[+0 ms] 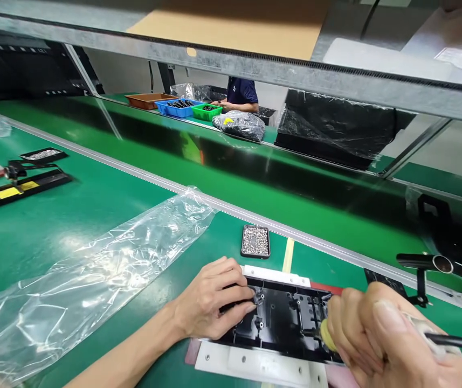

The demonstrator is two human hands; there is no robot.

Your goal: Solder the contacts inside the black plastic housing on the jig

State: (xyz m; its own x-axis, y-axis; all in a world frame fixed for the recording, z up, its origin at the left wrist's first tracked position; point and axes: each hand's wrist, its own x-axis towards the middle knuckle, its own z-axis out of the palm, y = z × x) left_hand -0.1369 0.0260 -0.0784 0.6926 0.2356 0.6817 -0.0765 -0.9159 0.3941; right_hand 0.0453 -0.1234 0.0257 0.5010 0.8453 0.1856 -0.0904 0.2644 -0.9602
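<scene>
A black plastic housing (276, 318) with ribs and screw posts lies in a white fixture (255, 366) at the lower middle. My left hand (216, 299) rests over the housing's left end, thumb and fingers pinched near a screw post; what they hold, if anything, is too small to name. On the right, my right hand (388, 331) is wrapped round a corded electric screwdriver (328, 335), its yellow-green nose pointing left over the housing's right part. Behind the fixture sits a small black tray of screws (255, 241).
Clear plastic film (113, 269) stretches across the left of the green bench. Beyond a metal rail (153, 180) runs a green belt. A black stand (420, 275) is at right; a shelf (214, 59) hangs overhead. Bins and a person (242, 94) are behind.
</scene>
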